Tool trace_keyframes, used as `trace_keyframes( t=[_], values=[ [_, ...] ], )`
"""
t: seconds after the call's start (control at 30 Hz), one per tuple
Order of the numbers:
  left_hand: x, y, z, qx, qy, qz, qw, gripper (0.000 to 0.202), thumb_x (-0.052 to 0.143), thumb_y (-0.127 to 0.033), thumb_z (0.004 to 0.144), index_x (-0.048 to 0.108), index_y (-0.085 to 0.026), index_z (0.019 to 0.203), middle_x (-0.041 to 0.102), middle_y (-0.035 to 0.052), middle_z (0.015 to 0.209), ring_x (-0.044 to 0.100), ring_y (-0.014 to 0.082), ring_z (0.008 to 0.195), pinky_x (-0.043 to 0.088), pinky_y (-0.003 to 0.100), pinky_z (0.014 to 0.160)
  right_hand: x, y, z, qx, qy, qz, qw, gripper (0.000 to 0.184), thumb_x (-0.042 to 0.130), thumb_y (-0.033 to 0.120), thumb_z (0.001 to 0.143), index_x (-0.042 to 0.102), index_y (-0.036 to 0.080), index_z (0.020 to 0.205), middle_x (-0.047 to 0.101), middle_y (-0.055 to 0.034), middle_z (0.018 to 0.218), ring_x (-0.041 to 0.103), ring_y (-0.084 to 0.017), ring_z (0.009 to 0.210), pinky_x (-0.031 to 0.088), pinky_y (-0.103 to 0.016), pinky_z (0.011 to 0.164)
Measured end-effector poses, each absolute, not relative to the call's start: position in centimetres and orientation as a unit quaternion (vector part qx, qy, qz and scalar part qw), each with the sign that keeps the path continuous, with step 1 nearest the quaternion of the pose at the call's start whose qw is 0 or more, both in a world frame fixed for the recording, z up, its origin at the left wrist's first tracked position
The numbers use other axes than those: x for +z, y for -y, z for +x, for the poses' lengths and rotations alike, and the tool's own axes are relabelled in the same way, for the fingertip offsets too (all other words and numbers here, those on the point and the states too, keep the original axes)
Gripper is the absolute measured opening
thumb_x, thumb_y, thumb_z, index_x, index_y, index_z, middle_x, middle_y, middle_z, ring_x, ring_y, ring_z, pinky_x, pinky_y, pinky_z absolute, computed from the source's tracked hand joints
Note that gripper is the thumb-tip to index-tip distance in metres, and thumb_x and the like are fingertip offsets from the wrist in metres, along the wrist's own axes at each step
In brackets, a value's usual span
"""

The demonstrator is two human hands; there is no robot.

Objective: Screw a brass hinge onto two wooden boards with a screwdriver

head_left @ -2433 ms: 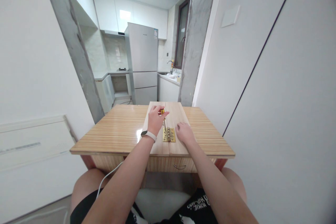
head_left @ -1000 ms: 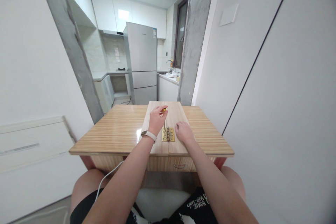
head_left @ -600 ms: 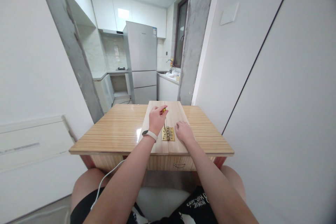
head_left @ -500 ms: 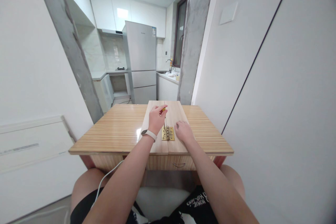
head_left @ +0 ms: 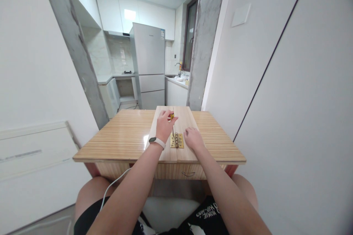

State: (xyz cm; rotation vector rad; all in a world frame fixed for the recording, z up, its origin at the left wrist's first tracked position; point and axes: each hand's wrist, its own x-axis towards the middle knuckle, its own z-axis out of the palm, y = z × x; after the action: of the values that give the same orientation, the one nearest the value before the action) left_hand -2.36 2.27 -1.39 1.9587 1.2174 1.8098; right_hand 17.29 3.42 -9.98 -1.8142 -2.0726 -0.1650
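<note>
Pinched in the fingers of my left hand [head_left: 165, 123] is a screwdriver [head_left: 172, 116] with a yellow and black handle. It stands roughly upright, and its shaft reaches down to the left leaf of a brass hinge [head_left: 180, 141]. That hinge lies across the seam between two pale wooden boards [head_left: 185, 117] set side by side. Just right of the hinge my right hand [head_left: 193, 137] rests on the right board, fingers curled in; whether anything is under them is hidden.
The boards lie on a striped wooden table [head_left: 121, 132] with a drawer [head_left: 171, 172] in front. A white cable [head_left: 111, 183] runs down at the left. Walls flank the table, and a fridge [head_left: 151, 55] stands beyond it.
The fingers of my left hand have shifted slightly around the screwdriver handle, showing more of it. My right hand has stayed on the board.
</note>
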Motion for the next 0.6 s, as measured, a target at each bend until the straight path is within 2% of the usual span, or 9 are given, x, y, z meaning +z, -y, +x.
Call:
trace_keyframes(
  t=[0.17,0.6],
  values=[
    [-1.44,-2.08,-2.42,0.600,-0.455,0.655,0.066,0.009,0.072,-0.022,0.097,0.070,-0.024,0.106,0.062,0.0056,0.108,0.067,0.0164,0.083,0.061,0.035,0.086,-9.99,-3.38,17.28,-0.060,0.736,-0.647,0.190,0.032,0.048,0.038,0.109,0.076,0.021,0.107,0.075,-0.0124,0.119,0.061,-0.025,0.119,0.038,-0.033,0.108],
    [-1.24,-1.88,-2.23,0.585,-0.422,0.689,0.070,0.023,0.061,-0.011,0.098,0.068,-0.024,0.116,0.065,0.0076,0.110,0.068,0.0213,0.098,0.060,0.038,0.092,-9.87,-3.35,17.31,-0.059,0.739,-0.645,0.183,0.032,0.048,0.036,0.109,0.076,0.022,0.108,0.075,-0.0127,0.120,0.062,-0.026,0.118,0.039,-0.034,0.107]
  ],
)
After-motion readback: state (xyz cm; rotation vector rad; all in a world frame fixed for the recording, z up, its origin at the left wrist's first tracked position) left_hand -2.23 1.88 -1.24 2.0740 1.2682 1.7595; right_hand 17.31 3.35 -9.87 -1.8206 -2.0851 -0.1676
